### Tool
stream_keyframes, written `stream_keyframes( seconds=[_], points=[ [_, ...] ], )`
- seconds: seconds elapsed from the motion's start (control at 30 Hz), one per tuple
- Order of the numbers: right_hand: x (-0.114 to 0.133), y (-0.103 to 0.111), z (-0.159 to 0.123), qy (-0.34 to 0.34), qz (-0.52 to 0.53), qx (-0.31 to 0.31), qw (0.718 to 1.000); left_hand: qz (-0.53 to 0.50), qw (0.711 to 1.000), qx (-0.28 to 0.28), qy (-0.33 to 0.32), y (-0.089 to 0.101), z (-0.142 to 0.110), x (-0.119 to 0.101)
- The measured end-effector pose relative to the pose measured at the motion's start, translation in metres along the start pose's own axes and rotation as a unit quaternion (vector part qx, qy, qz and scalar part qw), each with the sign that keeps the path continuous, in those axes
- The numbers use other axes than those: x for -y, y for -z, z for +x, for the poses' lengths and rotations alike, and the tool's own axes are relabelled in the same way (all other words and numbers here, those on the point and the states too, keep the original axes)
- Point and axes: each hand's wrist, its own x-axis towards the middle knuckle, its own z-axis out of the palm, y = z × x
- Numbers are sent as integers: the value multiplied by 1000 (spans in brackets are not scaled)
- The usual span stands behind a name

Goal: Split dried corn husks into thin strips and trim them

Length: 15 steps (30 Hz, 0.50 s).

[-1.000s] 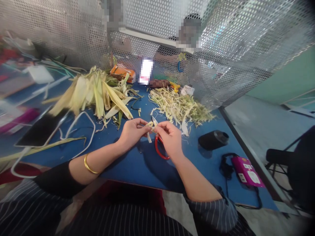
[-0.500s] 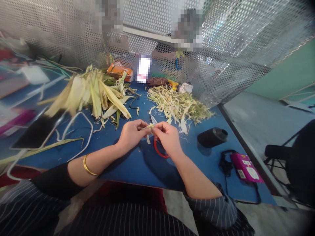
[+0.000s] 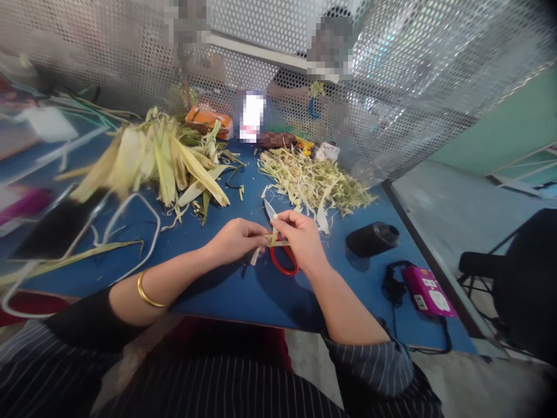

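Between my two hands are narrow strips of corn husk point(image 3: 272, 238), crossed over one another. My left hand point(image 3: 237, 241) pinches them from the left, and a short end hangs below its fingertips. From the right, my right hand point(image 3: 302, 235) grips the strips between thumb and fingers. Scissors with red handles point(image 3: 285, 268) lie on the table just under the hands, blades pointing away and partly covered by my right hand. Beyond them spreads a heap of thin shredded husk point(image 3: 313, 177). A pile of whole corn husks point(image 3: 163, 157) lies to the left.
A black cylinder point(image 3: 369, 240) and a magenta box point(image 3: 429, 290) with a black cable occupy the blue table's right side. At left are a dark tablet-like device point(image 3: 52, 232) and a white cable point(image 3: 156, 232). A perforated metal screen point(image 3: 261, 64) closes the back, with people behind it.
My hands have spread slightly apart, and more of the crossed strips shows between them. My left hand sits a little lower. The whole view has shifted slightly.
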Motion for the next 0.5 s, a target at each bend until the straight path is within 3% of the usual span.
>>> stream_keyframes(
  seconds=[0.13,0.5],
  points=[
    [-8,-3,3,36,-6,-44,998,-144,984,87,54,1,0,-1],
    [-7,-10,1,56,-37,-23,997,-200,971,73,110,-8,-3,-8]
  ],
)
